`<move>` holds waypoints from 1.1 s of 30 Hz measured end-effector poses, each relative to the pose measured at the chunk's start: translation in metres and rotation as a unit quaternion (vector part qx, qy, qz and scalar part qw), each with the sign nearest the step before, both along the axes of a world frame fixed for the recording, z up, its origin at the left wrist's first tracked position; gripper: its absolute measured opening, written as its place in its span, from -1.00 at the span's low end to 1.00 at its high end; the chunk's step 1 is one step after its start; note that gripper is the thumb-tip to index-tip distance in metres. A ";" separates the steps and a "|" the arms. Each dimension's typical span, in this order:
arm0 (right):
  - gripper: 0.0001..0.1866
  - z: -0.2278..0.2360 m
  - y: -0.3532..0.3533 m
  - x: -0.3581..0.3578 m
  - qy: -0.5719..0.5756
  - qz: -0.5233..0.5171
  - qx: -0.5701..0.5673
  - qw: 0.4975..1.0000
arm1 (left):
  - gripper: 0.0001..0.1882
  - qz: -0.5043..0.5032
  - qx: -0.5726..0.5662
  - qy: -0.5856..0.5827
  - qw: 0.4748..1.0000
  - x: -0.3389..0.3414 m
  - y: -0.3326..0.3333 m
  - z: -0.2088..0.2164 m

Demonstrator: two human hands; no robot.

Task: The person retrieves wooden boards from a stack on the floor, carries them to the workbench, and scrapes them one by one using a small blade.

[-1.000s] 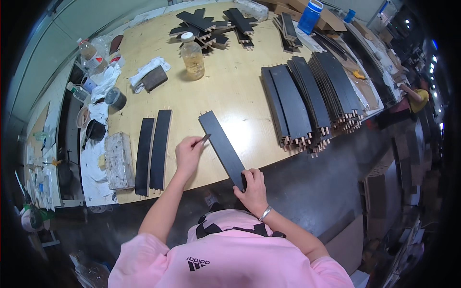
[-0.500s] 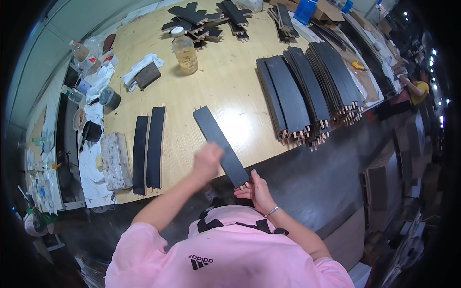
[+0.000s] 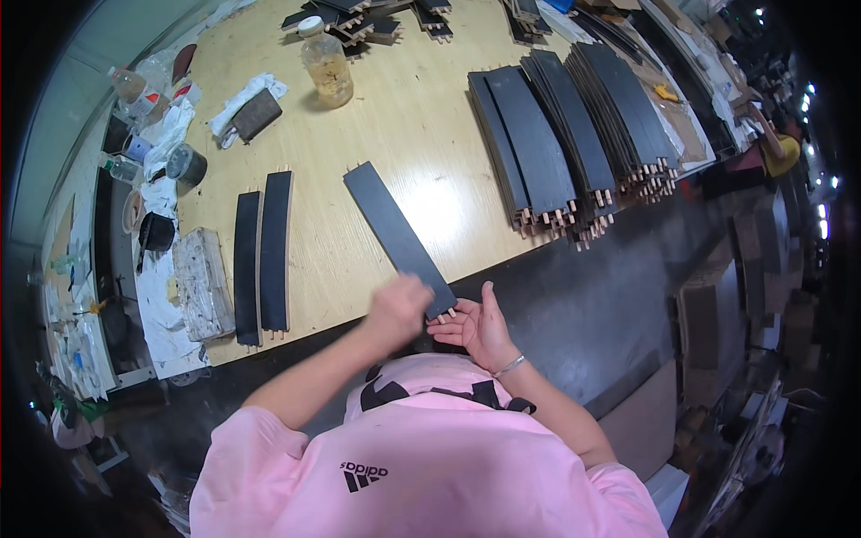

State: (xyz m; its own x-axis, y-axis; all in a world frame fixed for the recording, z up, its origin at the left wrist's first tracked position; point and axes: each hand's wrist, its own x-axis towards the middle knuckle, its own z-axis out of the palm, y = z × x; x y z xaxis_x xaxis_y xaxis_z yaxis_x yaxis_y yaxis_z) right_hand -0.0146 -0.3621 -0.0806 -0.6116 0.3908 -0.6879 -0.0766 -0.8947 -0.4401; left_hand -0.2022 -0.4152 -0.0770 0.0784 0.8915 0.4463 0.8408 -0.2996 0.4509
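A dark board with wooden dowel pegs at its ends (image 3: pixel 395 224) lies slantwise on the table, its near end reaching the front edge. My left hand (image 3: pixel 401 308) is curled closed on the board's near part, slightly blurred; whatever it may grip is hidden. At the near end my right hand (image 3: pixel 480 332) is turned palm up, thumb raised and fingers stretched out beneath the pegs. To the left two similar boards, an outer one (image 3: pixel 248 269) and an inner one (image 3: pixel 276 251), lie side by side. Stacks of such boards (image 3: pixel 538 143) stand at the right.
A capped jar of yellowish liquid (image 3: pixel 326 67) stands farther back, near a heap of crossed boards (image 3: pixel 368 27). A dark block (image 3: pixel 256 115) rests on a white cloth. Along the left are a stained block (image 3: pixel 202 282), a dark cup (image 3: pixel 186 166) and bottles. Another person (image 3: pixel 780 154) is far right.
My left hand has moved along the board toward its near end. My right hand stays by the pegs, its fingers more spread. The whole view has shifted a little.
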 end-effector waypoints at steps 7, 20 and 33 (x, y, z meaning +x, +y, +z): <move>0.02 0.010 -0.001 0.004 -0.028 0.018 -0.010 0.999 | -0.89 0.080 -0.002 -0.062 0.995 -0.019 0.029 0.010; -0.25 0.037 -0.003 -0.038 -0.381 0.117 0.645 0.652 | -0.93 0.190 -0.054 -0.229 0.953 -0.051 0.010 0.026; -0.54 0.004 -0.009 -0.006 0.049 0.009 -0.018 0.999 | -0.93 0.262 0.007 -0.246 0.933 -0.091 0.047 0.002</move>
State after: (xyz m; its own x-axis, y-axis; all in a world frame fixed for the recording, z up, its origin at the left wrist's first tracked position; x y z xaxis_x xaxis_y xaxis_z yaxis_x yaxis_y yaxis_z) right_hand -0.0206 -0.3708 -0.0766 -0.6836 0.3545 -0.6380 -0.1009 -0.9116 -0.3985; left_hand -0.2933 -0.3679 -0.0747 -0.5834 0.7444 0.3248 0.5661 0.0859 0.8199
